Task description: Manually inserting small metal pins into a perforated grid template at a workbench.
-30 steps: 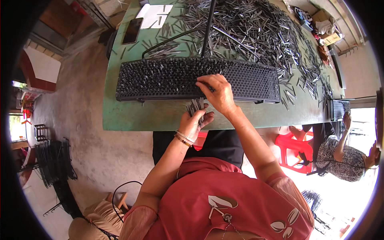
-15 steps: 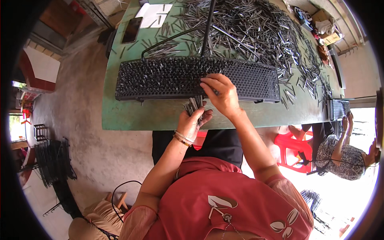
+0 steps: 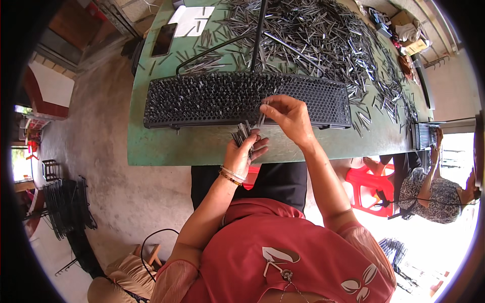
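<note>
A long black perforated rack lies across the near part of the green table. Thin dark strips stand packed in the holes of its left and middle part, while the holes at its right show bare. My left hand is closed round a bundle of thin dark strips, just below the rack's front edge. Above and to the right of the bundle, my right hand pinches a single thin strip between thumb and fingers, over the rack's front edge. What the strips are I cannot tell.
A big heap of loose strips covers the far table. A black frame bar rises behind the rack. A phone and white paper lie far left. At right, another person works near a red stool.
My right hand has shifted slightly right and down from the rack's holes, and a strip now shows in its fingers. My left hand stays almost in place with the bundle.
</note>
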`<act>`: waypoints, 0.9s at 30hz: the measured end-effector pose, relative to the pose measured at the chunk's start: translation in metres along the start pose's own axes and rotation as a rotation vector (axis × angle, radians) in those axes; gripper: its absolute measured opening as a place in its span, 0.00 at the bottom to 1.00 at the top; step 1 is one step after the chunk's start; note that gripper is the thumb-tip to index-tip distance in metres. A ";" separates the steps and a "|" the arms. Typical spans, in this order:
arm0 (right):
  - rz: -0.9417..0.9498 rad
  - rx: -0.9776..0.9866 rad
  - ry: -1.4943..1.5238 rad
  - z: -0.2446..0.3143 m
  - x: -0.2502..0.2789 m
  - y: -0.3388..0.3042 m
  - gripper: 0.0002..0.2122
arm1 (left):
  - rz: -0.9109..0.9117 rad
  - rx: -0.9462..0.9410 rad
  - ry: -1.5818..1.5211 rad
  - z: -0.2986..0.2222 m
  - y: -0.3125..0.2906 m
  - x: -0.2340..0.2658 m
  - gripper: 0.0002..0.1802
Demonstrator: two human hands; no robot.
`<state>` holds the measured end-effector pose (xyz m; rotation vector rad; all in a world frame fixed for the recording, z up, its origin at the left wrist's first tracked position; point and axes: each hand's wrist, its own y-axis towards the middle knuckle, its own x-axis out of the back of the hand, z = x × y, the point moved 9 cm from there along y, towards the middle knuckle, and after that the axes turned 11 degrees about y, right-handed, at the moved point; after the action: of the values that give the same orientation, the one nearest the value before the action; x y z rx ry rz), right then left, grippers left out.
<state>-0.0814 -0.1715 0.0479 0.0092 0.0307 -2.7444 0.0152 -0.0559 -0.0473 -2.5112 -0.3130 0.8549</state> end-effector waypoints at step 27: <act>0.022 0.470 -0.398 0.026 -0.019 0.007 0.09 | 0.048 0.084 0.021 0.011 0.001 0.002 0.15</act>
<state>-0.0613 -0.1709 0.0735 -0.4004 -0.7121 -2.6142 0.0101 -0.0517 -0.0568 -2.4575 -0.2058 0.8418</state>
